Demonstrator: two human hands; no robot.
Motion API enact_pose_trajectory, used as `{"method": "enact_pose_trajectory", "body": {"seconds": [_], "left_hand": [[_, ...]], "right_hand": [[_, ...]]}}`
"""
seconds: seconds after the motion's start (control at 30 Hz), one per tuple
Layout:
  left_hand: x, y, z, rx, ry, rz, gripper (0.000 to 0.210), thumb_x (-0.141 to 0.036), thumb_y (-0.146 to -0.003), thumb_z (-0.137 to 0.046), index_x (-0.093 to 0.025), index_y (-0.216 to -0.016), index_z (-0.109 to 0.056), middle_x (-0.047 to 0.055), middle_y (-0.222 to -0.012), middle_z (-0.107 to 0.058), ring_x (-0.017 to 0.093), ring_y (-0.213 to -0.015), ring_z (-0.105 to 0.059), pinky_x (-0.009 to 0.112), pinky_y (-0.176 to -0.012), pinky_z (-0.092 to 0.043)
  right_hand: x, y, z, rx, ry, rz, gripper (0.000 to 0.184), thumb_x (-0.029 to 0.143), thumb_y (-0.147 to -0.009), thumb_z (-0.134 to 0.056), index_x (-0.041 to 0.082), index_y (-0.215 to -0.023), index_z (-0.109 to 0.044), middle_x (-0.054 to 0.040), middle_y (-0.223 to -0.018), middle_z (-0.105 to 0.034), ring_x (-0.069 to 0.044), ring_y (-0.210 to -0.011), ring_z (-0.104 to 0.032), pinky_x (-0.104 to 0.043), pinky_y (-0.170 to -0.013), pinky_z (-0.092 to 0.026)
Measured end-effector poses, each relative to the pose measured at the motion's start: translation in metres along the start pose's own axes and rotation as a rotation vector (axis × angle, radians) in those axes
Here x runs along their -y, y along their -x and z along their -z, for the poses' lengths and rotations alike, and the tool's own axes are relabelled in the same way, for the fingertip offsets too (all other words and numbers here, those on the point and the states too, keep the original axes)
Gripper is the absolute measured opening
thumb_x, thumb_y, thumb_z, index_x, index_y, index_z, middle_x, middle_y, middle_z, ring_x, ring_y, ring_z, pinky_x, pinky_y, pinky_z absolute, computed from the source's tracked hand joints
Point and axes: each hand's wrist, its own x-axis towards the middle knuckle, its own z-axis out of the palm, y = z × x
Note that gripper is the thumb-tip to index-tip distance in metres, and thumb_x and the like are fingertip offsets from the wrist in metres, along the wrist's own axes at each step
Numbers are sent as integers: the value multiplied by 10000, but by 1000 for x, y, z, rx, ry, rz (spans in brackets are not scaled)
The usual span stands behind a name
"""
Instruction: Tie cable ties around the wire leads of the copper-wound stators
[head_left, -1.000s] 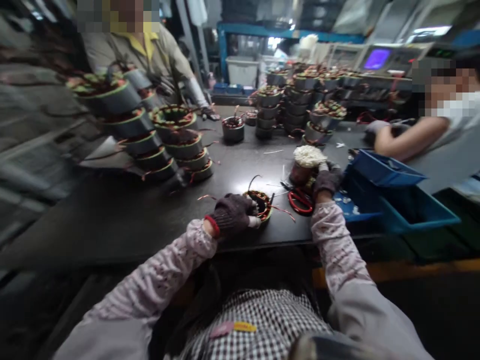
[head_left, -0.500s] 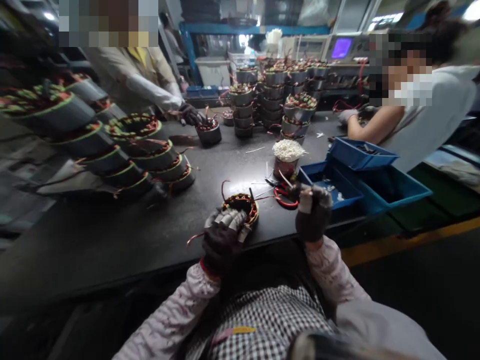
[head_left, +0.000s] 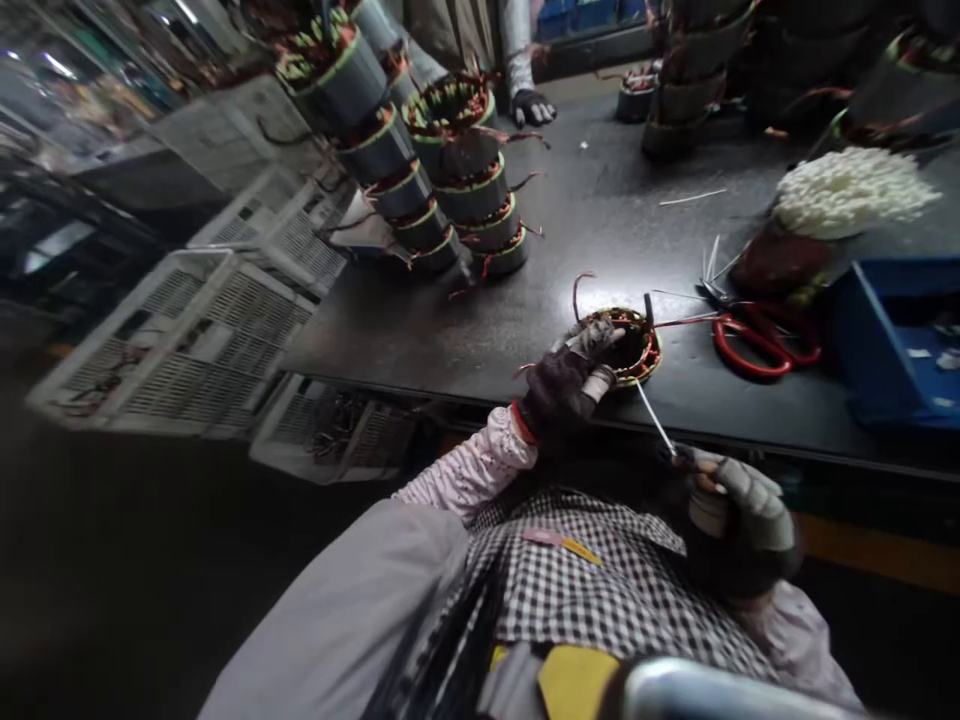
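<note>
A stator ring (head_left: 646,355) with copper windings and a green-edged rim lies near the front edge of the dark table. My left hand (head_left: 566,380), in a dark glove with pale wrapped fingertips, grips its left side, fingers over the rim. Below and to the right, my right hand (head_left: 739,510) is closed with its fingertips pinched on a thin white strip, which looks like a cable tie (head_left: 655,418). The strip runs straight from the stator's near rim to those fingertips. Reddish wires stick out from the ring.
Red-handled scissors (head_left: 757,345) lie right of the stator, beside a cup of bunched white ties (head_left: 851,195) and a blue bin (head_left: 874,350). Stacked stators (head_left: 480,190) stand at the back left. A co-worker's gloved hand (head_left: 532,107) rests across the table. White crates (head_left: 225,345) sit left.
The view has swung left and down. My right hand has moved from beside the scissors to below the stator, with the white strip now stretched to the ring. My left hand stays on the stator.
</note>
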Motion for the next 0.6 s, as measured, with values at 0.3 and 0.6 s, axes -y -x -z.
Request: {"method": "enact_pose_trajectory", "body": {"seconds": [0.3, 0.6], "left_hand": [[-9, -7, -3, 59, -167, 104, 431, -368, -1112, -593, -138, -1458, -703, 150, -1405, -815, 309, -1414, -721, 544, -1274, -580], [-15, -10, -13, 3, 90, 245, 253, -301, -1056, -709, -174, -1255, -800, 121, -1289, -861, 300, -1297, -787, 567, -1228, -620]], "right_hand": [[20, -8, 0, -128, 75, 227, 244, 195, -980, -685, 314, -1193, -697, -62, -972, -842, -234, -847, -826, -362, -696, -698], [11, -44, -19, 26, -112, 84, 205, 300, -974, -712, 410, -1108, -822, -52, -1036, -868, -286, -940, -845, -495, -810, -729]]}}
